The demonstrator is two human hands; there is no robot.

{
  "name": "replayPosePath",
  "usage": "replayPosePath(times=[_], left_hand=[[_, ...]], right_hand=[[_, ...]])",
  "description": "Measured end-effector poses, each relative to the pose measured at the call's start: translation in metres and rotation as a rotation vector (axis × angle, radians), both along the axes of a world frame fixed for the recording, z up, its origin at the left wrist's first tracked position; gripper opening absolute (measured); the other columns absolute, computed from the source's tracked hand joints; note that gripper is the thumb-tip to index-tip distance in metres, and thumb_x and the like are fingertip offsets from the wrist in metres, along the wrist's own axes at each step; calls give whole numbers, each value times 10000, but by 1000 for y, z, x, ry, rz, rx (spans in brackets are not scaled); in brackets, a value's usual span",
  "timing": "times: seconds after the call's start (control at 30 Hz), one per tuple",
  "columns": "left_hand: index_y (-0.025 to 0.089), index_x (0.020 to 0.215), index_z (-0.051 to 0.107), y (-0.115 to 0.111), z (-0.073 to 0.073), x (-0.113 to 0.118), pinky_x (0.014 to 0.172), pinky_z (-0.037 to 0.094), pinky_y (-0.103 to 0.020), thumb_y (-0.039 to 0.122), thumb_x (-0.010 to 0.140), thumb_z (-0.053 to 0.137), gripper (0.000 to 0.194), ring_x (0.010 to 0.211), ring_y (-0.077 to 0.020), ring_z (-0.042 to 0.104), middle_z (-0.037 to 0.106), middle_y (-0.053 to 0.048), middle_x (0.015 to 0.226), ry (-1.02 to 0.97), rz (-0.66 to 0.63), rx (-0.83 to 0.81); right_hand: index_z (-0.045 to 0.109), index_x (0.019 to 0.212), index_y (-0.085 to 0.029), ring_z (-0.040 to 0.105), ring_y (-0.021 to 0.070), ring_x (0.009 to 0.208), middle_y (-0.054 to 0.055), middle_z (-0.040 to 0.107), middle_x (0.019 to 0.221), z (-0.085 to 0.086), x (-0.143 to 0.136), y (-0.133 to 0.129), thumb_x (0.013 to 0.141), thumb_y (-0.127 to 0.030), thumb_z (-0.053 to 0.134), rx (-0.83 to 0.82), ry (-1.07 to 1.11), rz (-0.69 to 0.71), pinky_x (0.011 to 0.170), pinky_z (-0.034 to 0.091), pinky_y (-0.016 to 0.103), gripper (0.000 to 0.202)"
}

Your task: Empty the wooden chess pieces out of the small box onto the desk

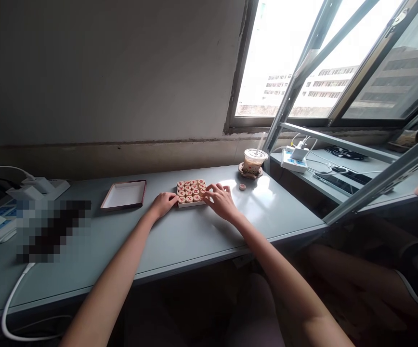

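A shallow box (191, 204) on the grey desk is filled with round Chinese chess pieces (189, 192) in rows, marked with red characters. My left hand (163, 204) grips the box's left edge, its fingers curled against the side. Over the box's right edge, my right hand (220, 199) has thumb and fingers drawn together on a piece at the right end of the rows; the fingertips partly hide it. A single loose Chinese chess piece (242, 187) lies on the desk to the right of my right hand.
The box lid (125, 193) lies inside-up at the left. A lidded drink cup (254, 163) with a straw stands at the back right. Power strips (294, 160) and cables sit on both sides. A metal frame (360, 193) borders the desk's right end; another person sits beyond it.
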State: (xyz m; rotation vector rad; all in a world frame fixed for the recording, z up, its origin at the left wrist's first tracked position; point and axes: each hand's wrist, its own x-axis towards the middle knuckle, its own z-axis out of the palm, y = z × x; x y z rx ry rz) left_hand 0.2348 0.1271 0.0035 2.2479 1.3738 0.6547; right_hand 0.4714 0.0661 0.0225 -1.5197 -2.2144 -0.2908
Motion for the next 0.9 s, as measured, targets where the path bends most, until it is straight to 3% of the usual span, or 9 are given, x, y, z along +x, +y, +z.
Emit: replayPosePath(times=[0.07,0.17,0.27,0.33,0.5,0.67,0.8,0.9], left_hand=[[178,545,519,0,0,0,576,262,-252,380,791,385,344,581,-129,368,455,11,553,9,3,-7],[187,538,490,-1,1,0,582,260,-253,388,795,383,344,585,-130,359,430,15,551,9,5,-17],[187,535,460,-2,2,0,587,262,-258,388,791,379,336,590,-134,373,436,9,556,2,6,-19],[186,534,442,-2,2,0,586,261,-260,386,786,379,328,591,-136,377,433,7,554,-1,8,-17],[185,535,441,-2,2,1,578,256,-258,381,782,377,321,580,-131,364,434,10,557,-4,7,-17],[184,550,474,-2,2,1,585,272,-263,377,782,374,318,598,-143,395,492,-6,576,-15,1,-13],[179,556,502,-3,2,0,587,281,-260,386,787,374,336,605,-146,414,526,-15,585,-11,-3,-12],[180,552,501,-3,3,0,584,277,-258,396,787,376,343,595,-143,403,512,-11,575,1,7,-5]], right_hand=[[676,936,-260,466,206,978,56,590,1081,1,7,3,952,-331,409,17,15,-60,864,272,377,277],[635,1076,-220,444,246,1056,97,553,1177,2,30,10,923,-254,435,16,29,-264,897,266,413,254],[588,1170,-142,401,301,1129,174,483,1275,-2,64,16,876,-167,464,-104,42,-498,897,280,431,320],[606,1137,-108,455,293,1065,197,525,1201,-7,84,17,875,-134,438,-180,61,-548,851,324,402,313],[646,1051,-141,549,201,919,121,597,1053,-6,99,10,902,-197,440,-228,146,-464,773,395,284,260],[600,1091,-228,583,148,825,26,648,1010,9,53,-1,885,-383,536,-158,381,-88,757,397,265,266],[601,1033,-248,573,172,911,11,662,1026,8,14,-3,887,-405,545,-57,228,-8,843,338,317,221],[598,1005,-240,566,176,900,17,661,1032,1,3,-2,905,-405,519,-43,174,-11,868,305,335,208]])
